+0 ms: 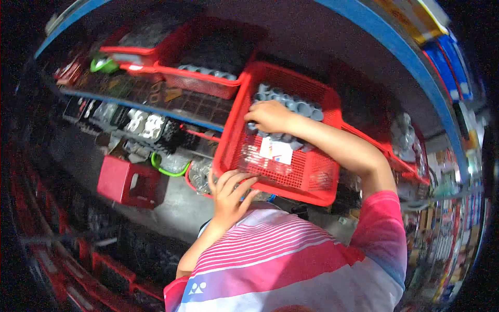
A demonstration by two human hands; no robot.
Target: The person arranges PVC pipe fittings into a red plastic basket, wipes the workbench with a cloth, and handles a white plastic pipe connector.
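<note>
A red plastic basket point(291, 182) with mesh walls is tilted in front of my body. Grey plastic pipe fittings point(306, 109) stand in rows in its far half. My right hand point(269, 116) reaches into the basket, its fingers curled down around a grey pipe fitting point(252, 126) at the left end of the rows; the fingertips are partly hidden. White paper labels point(276, 151) lie on the basket's bare mesh floor. At the near left corner, my left hand point(232, 193) rests against the basket's rim with its fingers spread.
More red baskets point(202, 86) stand on a blue-edged shelf point(150, 107) to the left, one with grey fittings. Another red basket point(410, 169) with bagged items is at right. Below left are a red stool point(125, 179) and a green-rimmed basket point(169, 170).
</note>
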